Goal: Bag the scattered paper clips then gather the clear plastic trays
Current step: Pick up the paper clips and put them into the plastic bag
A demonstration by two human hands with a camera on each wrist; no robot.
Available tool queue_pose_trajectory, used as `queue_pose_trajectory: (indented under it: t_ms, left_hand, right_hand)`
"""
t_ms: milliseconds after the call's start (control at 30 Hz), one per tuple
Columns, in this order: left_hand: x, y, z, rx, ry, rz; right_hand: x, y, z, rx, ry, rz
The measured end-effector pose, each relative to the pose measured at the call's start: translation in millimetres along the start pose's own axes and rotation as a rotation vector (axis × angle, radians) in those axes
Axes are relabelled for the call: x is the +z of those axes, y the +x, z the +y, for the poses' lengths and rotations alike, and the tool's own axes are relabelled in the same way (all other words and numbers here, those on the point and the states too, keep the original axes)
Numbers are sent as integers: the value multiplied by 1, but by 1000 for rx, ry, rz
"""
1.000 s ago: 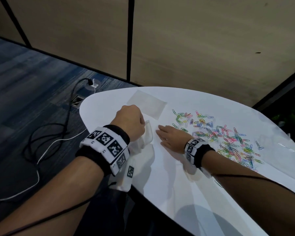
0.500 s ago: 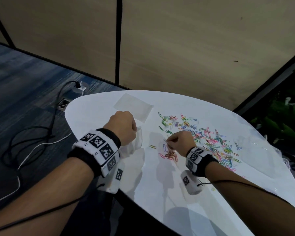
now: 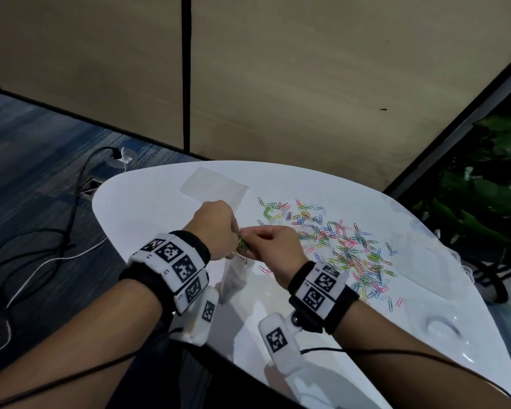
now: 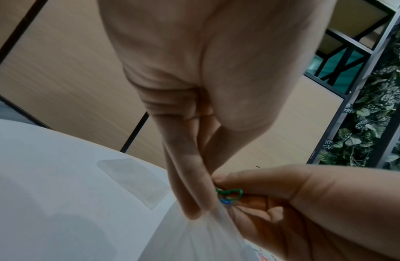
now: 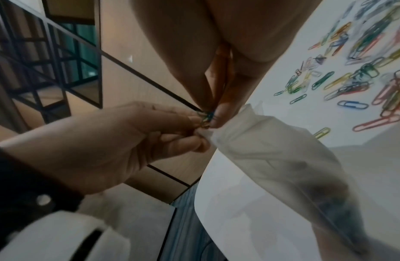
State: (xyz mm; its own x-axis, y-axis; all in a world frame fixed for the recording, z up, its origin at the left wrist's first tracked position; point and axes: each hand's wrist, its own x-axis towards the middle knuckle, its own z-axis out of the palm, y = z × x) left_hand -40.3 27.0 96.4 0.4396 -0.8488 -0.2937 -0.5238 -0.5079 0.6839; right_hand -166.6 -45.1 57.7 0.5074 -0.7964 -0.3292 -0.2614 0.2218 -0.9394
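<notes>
- The white table point(image 3: 165, 199) is seen from above by the head view, angled forward and down; both forearms enter from the bottom edge.
- The left hand point(image 4: 194, 88) is viewed from beneath the wrist, very close, looking up along the palm toward the wall panels point(image 4: 71, 74).
- The right hand point(image 5: 228, 44) is viewed likewise, close, with the scattered paper clips point(image 5: 362, 70) at its right.
- The meeting fingertips and the clear bag point(image 5: 273, 150) are shared by all three views.
</notes>
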Motion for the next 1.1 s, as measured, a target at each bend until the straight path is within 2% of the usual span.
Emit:
queue_pose_trajectory:
  t_ms: [167, 333, 433, 467, 500, 567, 633, 700, 733, 833, 900, 1000, 1067, 1100]
  left_hand:
    - [1, 4, 0, 2, -31, 45]
    - [1, 6, -1, -18, -34, 67]
    - [-5, 8, -6, -35, -28, 104]
    - [-7, 9, -8, -38, -25, 111]
    - [-9, 10, -10, -42, -25, 114]
    - [-12, 10, -12, -46, -19, 120]
    - [-12, 9, -12, -44, -8, 117]
    - [-12, 8, -10, -33, 7, 116]
    - [-12, 8, -10, -31, 13, 117]
    - [-14, 8, -13, -38, 27, 119]
    - [-16, 8, -15, -49, 30, 120]
    - [-16, 8, -15, -50, 30, 115]
    - [-14, 7, -14, -45, 32, 107]
    - [-14, 7, -13, -43, 31, 103]
  right_hand:
    - [-4, 8, 5, -37, -147, 42]
    - [-10, 2, -2, -260, -425, -151]
    - [-24, 10, -8, -333, -264, -172]
    - [-32, 17, -5, -369, -293, -141]
    - [-42, 24, 1, -425, -420, -102]
    - [-60, 39, 19, -540, -873, -118]
    - [-69, 51, 48, -675, -1311, -313]
    - [-67, 58, 82, -838, -1531, -512]
    - [-65, 57, 95, -867, -1568, -561]
    - [-70, 58, 119, -809, -1590, -547]
    - [-81, 63, 123, -772, -1647, -444]
    - [-93, 75, 120, -588, -1672, -297]
    - [-100, 81, 119, -457, -1658, -288]
    - [-102, 83, 118, -463, -1643, -277]
